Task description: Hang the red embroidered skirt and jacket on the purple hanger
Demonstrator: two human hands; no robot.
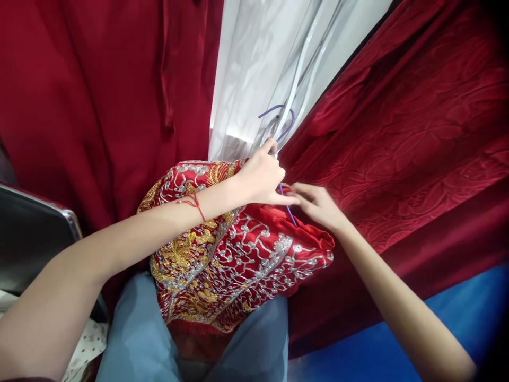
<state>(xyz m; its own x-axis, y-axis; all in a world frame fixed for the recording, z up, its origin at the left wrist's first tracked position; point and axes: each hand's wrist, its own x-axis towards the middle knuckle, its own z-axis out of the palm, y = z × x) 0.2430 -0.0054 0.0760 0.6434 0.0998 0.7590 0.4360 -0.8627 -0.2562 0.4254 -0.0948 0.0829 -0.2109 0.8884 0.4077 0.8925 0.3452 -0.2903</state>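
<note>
A red garment point(262, 254) with gold and silver embroidery drapes over my lap, its gathered satin edge facing up and to the right. The hook of a purple clothes hanger point(293, 114) sticks up above it, and part of its arm dips into the garment's opening. Curled fingers of my left hand point(260, 172) grip the hanger below the hook, the thumb pointing right. Close by, my right hand point(318, 206) has its fingers bent in a pinch at the garment's red edge, beside the hanger's arm. Its fingertips are partly hidden.
Dark red curtains hang at the left point(119, 85) and, patterned, at the right point(421, 122). Between them is white sheer cloth point(250, 69) with pale strips. A black chair back point(35, 239) stands at left, above white dotted fabric point(89, 345). Blue flooring point(358, 353) shows lower right.
</note>
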